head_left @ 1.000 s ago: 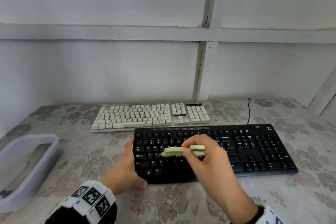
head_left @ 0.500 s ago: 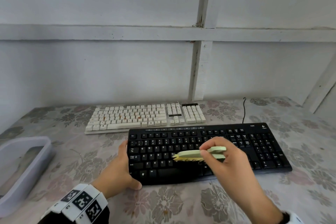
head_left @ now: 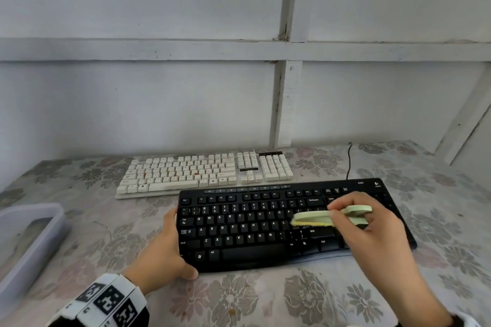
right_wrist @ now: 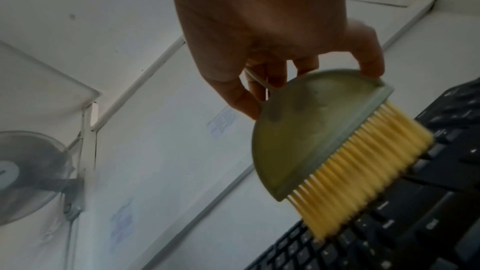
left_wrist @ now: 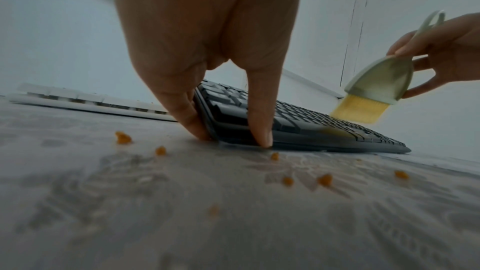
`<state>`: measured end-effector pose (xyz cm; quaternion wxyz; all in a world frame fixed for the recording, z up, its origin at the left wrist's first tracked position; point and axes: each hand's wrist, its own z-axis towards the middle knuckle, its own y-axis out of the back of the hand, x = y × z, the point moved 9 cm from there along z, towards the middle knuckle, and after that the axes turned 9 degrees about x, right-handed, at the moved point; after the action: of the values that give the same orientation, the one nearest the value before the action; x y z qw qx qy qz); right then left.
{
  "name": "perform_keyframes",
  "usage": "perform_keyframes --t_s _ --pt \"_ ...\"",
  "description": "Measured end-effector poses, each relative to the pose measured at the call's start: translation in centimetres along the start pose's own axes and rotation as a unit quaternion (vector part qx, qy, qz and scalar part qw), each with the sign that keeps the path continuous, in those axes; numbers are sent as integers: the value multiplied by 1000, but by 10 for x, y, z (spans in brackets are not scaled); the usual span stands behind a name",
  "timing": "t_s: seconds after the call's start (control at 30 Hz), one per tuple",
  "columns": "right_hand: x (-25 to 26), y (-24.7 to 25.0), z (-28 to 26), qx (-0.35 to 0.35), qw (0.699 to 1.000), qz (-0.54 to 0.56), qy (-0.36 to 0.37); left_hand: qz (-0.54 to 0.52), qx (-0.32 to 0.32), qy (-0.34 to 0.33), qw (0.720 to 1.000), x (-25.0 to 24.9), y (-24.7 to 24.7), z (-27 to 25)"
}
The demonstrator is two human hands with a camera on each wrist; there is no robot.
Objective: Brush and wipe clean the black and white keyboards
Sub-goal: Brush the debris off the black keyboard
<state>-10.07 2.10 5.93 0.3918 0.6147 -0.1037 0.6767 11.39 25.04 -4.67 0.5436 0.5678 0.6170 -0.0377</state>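
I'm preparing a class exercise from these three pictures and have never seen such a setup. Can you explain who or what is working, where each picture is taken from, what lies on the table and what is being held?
No machine here: a person works with two bare hands and wears three cameras. The wide picture comes from the head, looking down at the table. The other two come from the wrists, looking along each hand.

On the flowered tablecloth lie a black keyboard in front and a white keyboard behind it. A pale plastic tub stands at the left. The left wrist view shows small orange crumbs on the cloth.

The left hand grips the black keyboard's left end to steady it. The right hand holds a small green brush with yellow bristles, its fingers pinching the handle, over the keys on the right part of the black keyboard.
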Motion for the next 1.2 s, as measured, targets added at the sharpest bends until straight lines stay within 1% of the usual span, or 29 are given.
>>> perform_keyframes --t_s 0.07,0.13,0.17,0.23,0.33,0.4,0.5,0.63,0.7,0.87,0.93,0.97,1.03,1.1,1.17,1.2 --pt "6 -10 -2 35 999 26 13 6 -3 1 1000 -2 0 -2" --pt "4 -21 -5 60 998 -1 24 7 -5 1 1000 -4 0 -3" --pt "1 -22 -5 60 998 -21 26 5 -6 2 1000 -4 0 -3" --pt "-7 -11 -4 34 998 -53 22 1 -6 6 1000 -3 1 -3" --pt "-13 19 -2 -22 996 -82 5 -1 -7 9 1000 -2 0 -3" --pt "-12 32 -2 -35 998 -56 7 -3 -8 10 1000 -2 0 -3" --pt "-14 30 -1 -10 1000 11 9 -2 -10 6 1000 -3 0 -3" --pt "-19 14 -3 31 999 -1 16 -5 -9 9 1000 -1 0 -2" --pt "-24 22 -3 17 1000 -21 15 -6 -11 8 1000 0 0 -1" --pt "-46 77 6 -71 994 -75 -18 -2 -15 3 1000 1 1 0" --pt "-48 93 9 -94 992 -80 -19 -4 -16 1 1000 1 1 0" --pt "-51 98 11 -92 993 -67 -15 -6 -16 0 1000 1 0 0" --pt "-54 97 14 -62 998 -22 -7 -5 -16 -3 1000 0 0 -1" --pt "-56 93 13 -28 999 10 -17 -3 -18 -7 1000 0 1 -1" --pt "-61 103 11 -39 999 -4 -25 -6 -17 -5 1000 0 1 -1" --pt "-61 111 10 -57 998 -7 -28 -6 -16 -5 1000 0 0 -1"
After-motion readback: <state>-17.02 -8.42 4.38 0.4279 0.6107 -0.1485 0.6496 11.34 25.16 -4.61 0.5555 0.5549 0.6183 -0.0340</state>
